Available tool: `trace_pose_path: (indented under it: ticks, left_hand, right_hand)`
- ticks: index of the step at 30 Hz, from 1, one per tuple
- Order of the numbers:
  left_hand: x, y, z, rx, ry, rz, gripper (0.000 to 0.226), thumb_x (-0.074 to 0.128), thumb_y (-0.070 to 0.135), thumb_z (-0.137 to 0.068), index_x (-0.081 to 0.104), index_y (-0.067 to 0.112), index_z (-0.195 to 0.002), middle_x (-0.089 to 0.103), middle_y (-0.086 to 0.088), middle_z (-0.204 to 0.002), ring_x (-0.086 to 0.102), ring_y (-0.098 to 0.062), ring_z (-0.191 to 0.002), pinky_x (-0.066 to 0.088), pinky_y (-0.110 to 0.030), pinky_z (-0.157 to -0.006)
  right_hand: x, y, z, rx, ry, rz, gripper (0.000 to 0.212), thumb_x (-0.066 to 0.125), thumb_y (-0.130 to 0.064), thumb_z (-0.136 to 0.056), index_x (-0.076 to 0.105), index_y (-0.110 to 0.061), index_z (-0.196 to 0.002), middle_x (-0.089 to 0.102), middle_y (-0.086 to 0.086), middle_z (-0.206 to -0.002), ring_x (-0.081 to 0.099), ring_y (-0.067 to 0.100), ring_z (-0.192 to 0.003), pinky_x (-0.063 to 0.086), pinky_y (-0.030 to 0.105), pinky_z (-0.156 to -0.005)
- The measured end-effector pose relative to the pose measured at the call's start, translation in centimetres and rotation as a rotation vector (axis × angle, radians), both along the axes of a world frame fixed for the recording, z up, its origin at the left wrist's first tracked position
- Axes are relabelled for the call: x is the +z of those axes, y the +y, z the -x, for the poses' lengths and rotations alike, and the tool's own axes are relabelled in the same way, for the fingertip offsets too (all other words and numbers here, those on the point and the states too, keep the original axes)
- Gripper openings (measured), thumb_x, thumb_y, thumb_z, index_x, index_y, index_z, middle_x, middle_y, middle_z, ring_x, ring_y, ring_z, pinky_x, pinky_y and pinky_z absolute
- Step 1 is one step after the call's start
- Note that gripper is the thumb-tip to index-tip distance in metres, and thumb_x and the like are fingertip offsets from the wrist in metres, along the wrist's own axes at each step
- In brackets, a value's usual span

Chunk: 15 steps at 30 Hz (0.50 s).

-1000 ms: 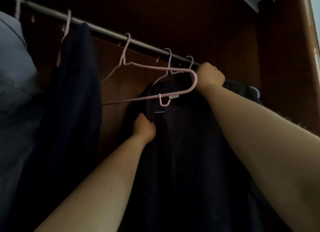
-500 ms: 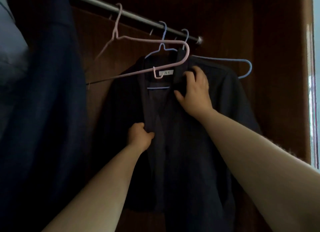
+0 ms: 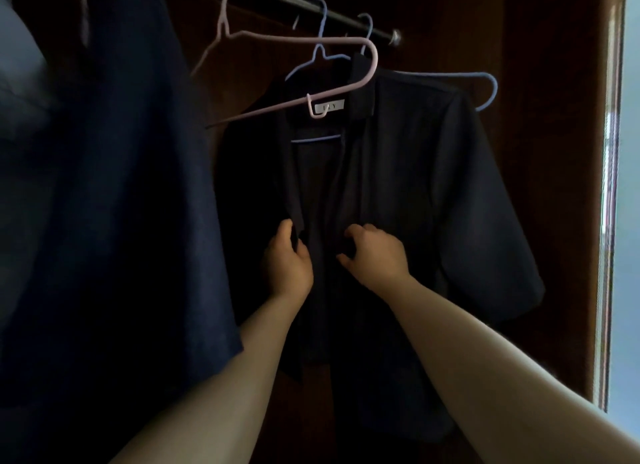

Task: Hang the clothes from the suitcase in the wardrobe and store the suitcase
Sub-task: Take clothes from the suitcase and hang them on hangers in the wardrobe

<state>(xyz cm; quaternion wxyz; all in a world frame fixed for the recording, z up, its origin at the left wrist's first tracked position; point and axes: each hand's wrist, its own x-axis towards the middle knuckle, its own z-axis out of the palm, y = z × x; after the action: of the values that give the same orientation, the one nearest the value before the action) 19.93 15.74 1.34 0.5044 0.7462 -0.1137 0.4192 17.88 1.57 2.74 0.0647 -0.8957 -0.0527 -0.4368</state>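
A dark short-sleeved shirt (image 3: 415, 173) hangs on a blue hanger (image 3: 485, 86) from the metal rail (image 3: 346, 17) inside the wooden wardrobe. The shirt's front is open. My left hand (image 3: 287, 259) grips the left front edge at chest height. My right hand (image 3: 374, 252) pinches the right front edge close beside it. An empty pink hanger (image 3: 298, 44) hangs tilted on the rail in front of the collar. The suitcase is out of view.
A dark navy garment (image 3: 114, 186) hangs at the left, close to my left arm, with a pale garment (image 3: 17, 93) beyond it. The wardrobe's side wall (image 3: 554, 83) stands at the right, with a bright strip (image 3: 630, 186) past its edge.
My right hand came down from the rail to the collar, then to the shirt's front edge. My left hand slid lower along the other edge. The view dropped lower.
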Motion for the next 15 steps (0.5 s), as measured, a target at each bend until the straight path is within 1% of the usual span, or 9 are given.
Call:
trace_pose_path:
  ticks: [2,4,5,7,9,11,13,15]
  left_hand:
    - [-0.2,0.1,0.2,0.035,-0.017,-0.075,0.022,0.049,0.007,-0.092,0.060,0.014,-0.110,0.064,-0.003,-0.107,0.060,-0.020,-0.095,0.045,-0.029,-0.077]
    - [-0.4,0.3,0.4,0.078,-0.055,-0.160,0.008,0.053,0.010,-0.090,0.059,0.015,-0.090,0.061,-0.001,-0.090,0.059,-0.020,-0.083,0.037,-0.025,-0.068]
    - [-0.4,0.4,0.5,0.084,-0.068,-0.177,0.009,0.054,0.012,-0.091,0.055,0.017,-0.083,0.058,0.003,-0.083,0.056,-0.018,-0.076,0.034,-0.024,-0.066]
    - [-0.7,0.6,0.5,0.087,-0.081,-0.204,0.016,0.056,0.013,-0.091,0.049,0.021,-0.079,0.054,0.005,-0.078,0.051,-0.015,-0.071,0.032,-0.024,-0.063]
    - [-1.2,0.6,0.2,0.091,-0.100,-0.227,0.015,0.056,0.012,-0.090,0.050,0.015,-0.077,0.057,0.000,-0.080,0.054,-0.018,-0.073,0.035,-0.026,-0.063]
    - [-1.5,0.7,-0.2,0.090,-0.115,-0.255,0.011,0.055,0.013,-0.091,0.058,0.008,-0.081,0.060,-0.005,-0.085,0.057,-0.023,-0.077,0.043,-0.031,-0.065]
    - [-1.6,0.6,-0.5,0.097,-0.115,-0.279,0.013,0.055,0.012,-0.091,0.066,0.005,-0.094,0.061,-0.008,-0.093,0.058,-0.026,-0.084,0.048,-0.035,-0.072]
    - [-1.5,0.5,-0.6,0.115,-0.113,-0.288,0.023,0.057,0.008,-0.090,0.068,0.003,-0.108,0.060,-0.010,-0.099,0.057,-0.028,-0.093,0.048,-0.036,-0.080]
  right_hand:
    - [-0.2,0.1,0.0,-0.003,0.021,0.023,0.038,0.063,-0.041,-0.086,0.058,-0.020,-0.117,0.064,0.002,-0.103,0.064,0.021,-0.088,0.050,0.032,-0.070]
    - [-0.3,0.3,-0.1,0.001,0.042,0.041,0.034,0.063,-0.038,-0.087,0.060,-0.018,-0.114,0.065,0.003,-0.102,0.064,0.022,-0.087,0.049,0.031,-0.068]
    - [-0.3,0.4,-0.2,-0.001,0.054,0.036,0.032,0.063,-0.036,-0.087,0.060,-0.017,-0.113,0.065,0.003,-0.102,0.064,0.023,-0.087,0.048,0.031,-0.067]
    - [-0.2,0.5,-0.5,-0.029,0.067,0.023,0.023,0.061,-0.030,-0.089,0.061,-0.014,-0.106,0.065,0.005,-0.098,0.064,0.024,-0.083,0.044,0.029,-0.062]
    - [-0.2,0.5,-1.0,-0.079,0.073,0.011,0.010,0.057,-0.021,-0.090,0.060,-0.012,-0.093,0.065,0.006,-0.093,0.063,0.024,-0.077,0.040,0.029,-0.058]
    - [-0.2,0.4,-1.3,-0.116,0.086,0.015,0.006,0.055,-0.014,-0.090,0.060,-0.012,-0.087,0.065,0.006,-0.091,0.062,0.024,-0.074,0.038,0.029,-0.056]
    - [-0.2,0.2,-1.6,-0.121,0.087,0.018,0.008,0.055,-0.016,-0.091,0.061,-0.012,-0.088,0.064,0.005,-0.091,0.063,0.025,-0.075,0.039,0.030,-0.056]
    - [-0.1,0.1,-1.7,-0.110,0.068,0.002,0.013,0.056,-0.023,-0.092,0.062,-0.012,-0.090,0.063,0.005,-0.091,0.064,0.025,-0.077,0.040,0.030,-0.057]
